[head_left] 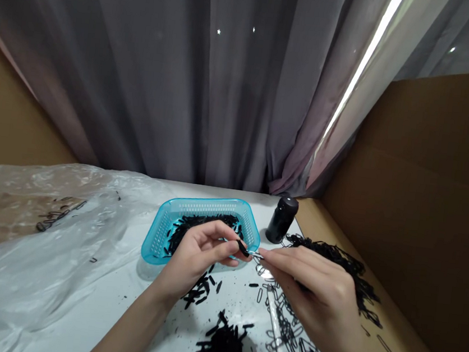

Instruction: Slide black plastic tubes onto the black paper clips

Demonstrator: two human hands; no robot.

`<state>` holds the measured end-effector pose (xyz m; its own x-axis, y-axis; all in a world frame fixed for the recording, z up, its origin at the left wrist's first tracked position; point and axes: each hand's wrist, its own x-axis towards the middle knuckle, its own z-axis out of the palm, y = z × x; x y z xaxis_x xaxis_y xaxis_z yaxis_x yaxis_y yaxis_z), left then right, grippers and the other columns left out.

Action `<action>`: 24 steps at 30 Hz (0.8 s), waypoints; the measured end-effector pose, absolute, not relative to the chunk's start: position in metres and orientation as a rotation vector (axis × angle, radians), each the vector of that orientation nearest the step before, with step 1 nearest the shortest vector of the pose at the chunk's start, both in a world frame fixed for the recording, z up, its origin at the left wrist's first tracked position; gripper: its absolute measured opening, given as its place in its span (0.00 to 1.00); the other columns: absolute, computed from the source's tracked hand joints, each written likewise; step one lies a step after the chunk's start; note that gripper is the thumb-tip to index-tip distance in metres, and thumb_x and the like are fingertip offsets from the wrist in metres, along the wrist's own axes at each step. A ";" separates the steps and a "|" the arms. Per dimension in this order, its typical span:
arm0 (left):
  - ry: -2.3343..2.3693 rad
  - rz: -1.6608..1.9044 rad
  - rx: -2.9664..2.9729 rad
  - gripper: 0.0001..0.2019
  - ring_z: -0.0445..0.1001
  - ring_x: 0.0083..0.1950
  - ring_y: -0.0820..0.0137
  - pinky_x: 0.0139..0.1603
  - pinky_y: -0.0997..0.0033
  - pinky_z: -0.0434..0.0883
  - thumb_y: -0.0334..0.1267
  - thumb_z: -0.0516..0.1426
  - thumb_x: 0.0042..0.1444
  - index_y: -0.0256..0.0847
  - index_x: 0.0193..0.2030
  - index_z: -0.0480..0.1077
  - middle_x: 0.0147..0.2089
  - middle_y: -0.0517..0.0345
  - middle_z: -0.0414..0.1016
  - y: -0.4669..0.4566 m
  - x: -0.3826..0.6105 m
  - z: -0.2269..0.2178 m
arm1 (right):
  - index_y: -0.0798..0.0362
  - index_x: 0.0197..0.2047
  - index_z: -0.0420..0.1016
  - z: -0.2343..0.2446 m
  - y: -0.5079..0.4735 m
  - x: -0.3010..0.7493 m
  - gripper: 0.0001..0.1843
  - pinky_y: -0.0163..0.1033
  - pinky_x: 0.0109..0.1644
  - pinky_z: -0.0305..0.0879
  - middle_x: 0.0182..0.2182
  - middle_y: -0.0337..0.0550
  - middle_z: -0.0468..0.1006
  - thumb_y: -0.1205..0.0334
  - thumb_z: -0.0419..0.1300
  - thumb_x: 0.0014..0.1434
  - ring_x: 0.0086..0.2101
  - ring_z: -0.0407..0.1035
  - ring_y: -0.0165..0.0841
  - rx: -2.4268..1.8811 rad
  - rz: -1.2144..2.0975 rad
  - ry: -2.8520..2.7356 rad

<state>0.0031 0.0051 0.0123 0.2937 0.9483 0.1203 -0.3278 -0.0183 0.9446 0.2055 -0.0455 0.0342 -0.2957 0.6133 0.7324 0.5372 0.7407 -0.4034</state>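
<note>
Head | black piece (243, 249) pinched in left grip (203, 251) | right grip (310, 289) just beside

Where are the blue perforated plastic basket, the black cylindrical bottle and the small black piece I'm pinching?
Blue perforated plastic basket (152, 235): head view, left wall.
Black cylindrical bottle (281, 221): head view, mid body.
Small black piece (243, 249): head view, exposed end.

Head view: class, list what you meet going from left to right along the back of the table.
Clear plastic sheet → blue basket → black bottle → tangle of black loops → cardboard wall.
</note>
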 end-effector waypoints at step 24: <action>0.836 1.237 1.143 0.16 0.83 0.32 0.69 0.35 0.76 0.81 0.47 0.73 0.45 0.37 0.33 0.78 0.31 0.57 0.82 0.003 0.014 0.006 | 0.50 0.47 0.81 0.030 -0.039 0.210 0.14 0.38 0.35 0.70 0.38 0.42 0.86 0.72 0.55 0.68 0.30 0.73 0.32 -0.987 -0.230 -2.103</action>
<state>0.0138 0.0030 0.0062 0.1769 0.9793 0.0982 -0.2739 -0.0469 0.9606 0.2097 -0.0392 0.0296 -0.3891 0.5730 0.7213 0.7155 0.6812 -0.1552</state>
